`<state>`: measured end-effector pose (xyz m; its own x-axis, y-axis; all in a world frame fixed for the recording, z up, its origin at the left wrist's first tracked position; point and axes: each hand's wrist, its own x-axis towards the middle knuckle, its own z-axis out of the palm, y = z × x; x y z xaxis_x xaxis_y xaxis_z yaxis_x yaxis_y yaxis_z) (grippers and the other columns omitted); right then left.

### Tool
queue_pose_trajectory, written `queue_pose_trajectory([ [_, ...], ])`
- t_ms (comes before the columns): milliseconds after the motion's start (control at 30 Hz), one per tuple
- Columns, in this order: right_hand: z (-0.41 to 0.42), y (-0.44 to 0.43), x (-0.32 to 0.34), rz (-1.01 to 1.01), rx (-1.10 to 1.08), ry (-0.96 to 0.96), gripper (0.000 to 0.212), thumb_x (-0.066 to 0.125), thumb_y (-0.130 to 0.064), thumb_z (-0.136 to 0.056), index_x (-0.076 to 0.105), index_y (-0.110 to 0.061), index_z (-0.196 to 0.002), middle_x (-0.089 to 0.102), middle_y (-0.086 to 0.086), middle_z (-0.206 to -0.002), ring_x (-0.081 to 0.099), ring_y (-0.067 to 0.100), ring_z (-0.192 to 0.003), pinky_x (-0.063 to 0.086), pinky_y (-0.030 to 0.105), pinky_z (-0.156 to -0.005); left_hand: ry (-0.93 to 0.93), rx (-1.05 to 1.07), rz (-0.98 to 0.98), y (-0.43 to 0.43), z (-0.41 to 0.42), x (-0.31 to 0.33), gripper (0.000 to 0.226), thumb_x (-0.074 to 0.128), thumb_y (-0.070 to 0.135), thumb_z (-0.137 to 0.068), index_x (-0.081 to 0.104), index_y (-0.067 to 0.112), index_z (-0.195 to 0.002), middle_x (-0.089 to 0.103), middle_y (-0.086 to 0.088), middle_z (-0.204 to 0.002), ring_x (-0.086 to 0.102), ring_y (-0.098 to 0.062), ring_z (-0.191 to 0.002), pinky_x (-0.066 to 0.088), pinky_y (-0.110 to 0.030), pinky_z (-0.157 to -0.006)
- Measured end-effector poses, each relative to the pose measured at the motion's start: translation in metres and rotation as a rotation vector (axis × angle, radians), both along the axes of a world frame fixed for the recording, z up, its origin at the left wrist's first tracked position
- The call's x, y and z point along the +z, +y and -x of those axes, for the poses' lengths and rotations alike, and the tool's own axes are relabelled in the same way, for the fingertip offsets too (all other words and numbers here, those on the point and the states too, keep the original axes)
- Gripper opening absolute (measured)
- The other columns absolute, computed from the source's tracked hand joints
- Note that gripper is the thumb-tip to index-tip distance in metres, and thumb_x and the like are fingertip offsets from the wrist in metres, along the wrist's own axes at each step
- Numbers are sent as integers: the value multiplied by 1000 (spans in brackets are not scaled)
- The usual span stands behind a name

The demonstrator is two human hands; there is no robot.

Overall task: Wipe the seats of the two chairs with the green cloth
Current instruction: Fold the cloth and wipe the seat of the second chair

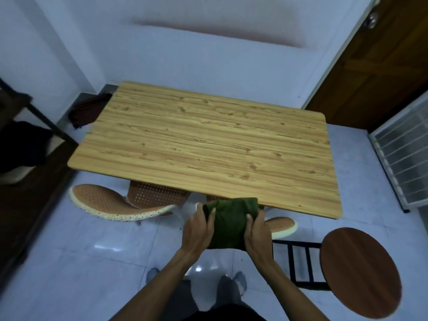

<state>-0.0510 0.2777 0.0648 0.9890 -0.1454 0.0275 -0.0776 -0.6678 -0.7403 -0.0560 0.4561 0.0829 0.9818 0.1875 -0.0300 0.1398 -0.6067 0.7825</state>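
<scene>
I hold the folded green cloth (231,222) in both hands just in front of the table's near edge. My left hand (198,230) grips its left side and my right hand (257,232) grips its right side. An orange perforated chair (111,202) with a speckled white rim stands at the left, its seat (152,193) tucked partly under the table. A second chair of the same kind (283,224) shows only a rim and a strip of orange behind my right hand; its seat is mostly hidden.
A wooden table (208,144) fills the middle. A round brown stool (361,272) with a black frame stands at the right. A door (382,66) and a white rack (403,156) are at the right, dark furniture (20,140) at the left. The floor is pale tile.
</scene>
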Motion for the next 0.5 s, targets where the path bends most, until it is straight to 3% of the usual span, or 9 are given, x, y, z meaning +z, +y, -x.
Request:
queue_pose_trajectory([
  [100,-1,50,8,-43,-37,-5,11,42,-28,-103,38,-21,-96,52,-7,-72,53,14,-58,41,32,-47,-38,42,16,47,-5,2,14,46,36,-100,44,23,-96,56,2,-68,58,-15,-57,35,-17,-43],
  [167,3,91,10,-57,-57,9,10,41,-28,-103,39,-20,-97,53,-8,-74,52,12,-60,40,27,-49,-63,55,16,89,-5,4,17,47,37,-99,47,21,-98,58,0,-69,60,-18,-58,33,-16,-44],
  [233,9,136,10,-61,-61,-10,10,41,-28,-104,37,-23,-97,51,-15,-74,47,-1,-58,32,12,-46,-74,69,-12,137,-2,5,23,47,39,-99,50,16,-102,61,-6,-71,62,-25,-62,41,-28,-48],
  [367,21,221,10,-88,-45,31,11,40,-30,-104,35,-24,-96,52,-9,-68,49,3,-55,34,24,-45,-78,95,-76,227,3,10,34,49,40,-98,52,8,-110,64,-16,-80,63,-36,-71,50,-43,-56],
  [433,26,258,12,-81,-55,42,10,40,-30,-104,33,-27,-98,50,-7,-66,47,10,-52,39,37,-45,-73,78,-105,263,4,12,36,48,41,-98,50,7,-110,64,-17,-80,63,-37,-70,51,-44,-55],
  [500,30,291,7,-55,-89,76,12,39,-32,-104,31,-26,-97,50,-4,-69,45,14,-54,36,35,-46,-38,60,-124,295,1,8,38,46,44,-98,49,8,-110,64,-18,-82,63,-37,-71,51,-43,-55],
])
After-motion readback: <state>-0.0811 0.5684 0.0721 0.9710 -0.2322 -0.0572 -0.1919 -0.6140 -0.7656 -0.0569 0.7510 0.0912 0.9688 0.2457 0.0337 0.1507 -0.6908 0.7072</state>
